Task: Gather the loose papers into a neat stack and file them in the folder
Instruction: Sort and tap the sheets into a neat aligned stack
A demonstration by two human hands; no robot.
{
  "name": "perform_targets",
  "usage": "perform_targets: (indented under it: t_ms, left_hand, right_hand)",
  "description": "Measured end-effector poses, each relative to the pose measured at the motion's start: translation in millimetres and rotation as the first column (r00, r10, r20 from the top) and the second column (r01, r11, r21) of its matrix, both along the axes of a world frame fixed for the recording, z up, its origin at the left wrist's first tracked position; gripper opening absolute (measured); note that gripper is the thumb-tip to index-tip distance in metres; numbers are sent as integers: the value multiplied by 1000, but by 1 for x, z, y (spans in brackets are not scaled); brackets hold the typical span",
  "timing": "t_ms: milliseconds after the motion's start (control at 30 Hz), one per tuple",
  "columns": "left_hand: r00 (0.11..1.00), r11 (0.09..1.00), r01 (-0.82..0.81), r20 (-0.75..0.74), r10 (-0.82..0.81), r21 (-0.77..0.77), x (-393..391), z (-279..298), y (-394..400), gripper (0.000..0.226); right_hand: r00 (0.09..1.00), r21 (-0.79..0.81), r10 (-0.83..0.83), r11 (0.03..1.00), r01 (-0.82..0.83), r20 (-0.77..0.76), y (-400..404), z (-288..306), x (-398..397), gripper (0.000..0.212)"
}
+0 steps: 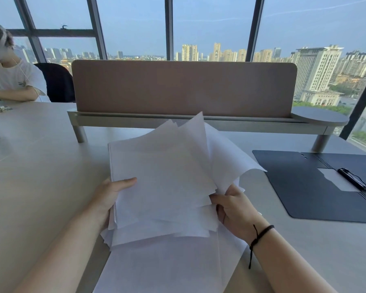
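**Papers in hand, folder waiting to the right**

Nearest us, a few flat sheets (167,267) lie on the worktop (40,166) under our forearms. Above them we hold the papers (163,176) as a ragged, fanned bundle, corners splayed toward the far side.

Our left hand (112,193) clamps the bundle's left edge, thumb lying on top, the other fingers hidden beneath. Our right hand (235,210) pinches the lower right corner, fingers (216,197) curled tight on the sheets.

The folder (304,187) lies open and flat, well apart to the right, its long side running away from us, with a black clip (354,179) near its spine. The right hand is the nearer one to it. We judge the edges must be squared first, then the stack carried rightward.
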State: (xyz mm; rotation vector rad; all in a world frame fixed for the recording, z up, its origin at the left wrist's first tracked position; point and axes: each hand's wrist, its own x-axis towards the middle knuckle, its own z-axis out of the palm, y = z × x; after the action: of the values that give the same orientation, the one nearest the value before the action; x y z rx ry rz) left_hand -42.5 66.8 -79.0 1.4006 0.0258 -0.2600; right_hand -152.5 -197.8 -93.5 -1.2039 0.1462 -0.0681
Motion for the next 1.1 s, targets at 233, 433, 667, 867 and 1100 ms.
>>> perform_targets:
  t_ms: [233,433,667,867,1100]
  left_hand:
    - [995,971,-24,96,1,236,7,-9,11,33]
    - [990,975,-19,139,-13,223,8,-1,18,34]
    - [999,996,15,46,-19,84,14,-1,35,30]
    - [997,997,29,-70,-34,-71,12,-6,36,28]
    - [991,990,135,32,-134,-35,1,-7,18,27]
  right_hand:
    - [939,88,-286,948,306,-193,-9,10,6,26]
    - [844,20,-433,887,462,-316,-20,11,7,20]
    - [856,42,-409,895,443,-315,-33,10,4,20]
    - [950,-93,-226,973,210,-216,-42,17,-6,20]
    - [981,-460,16,882,-104,-191,-30,14,-4,26]
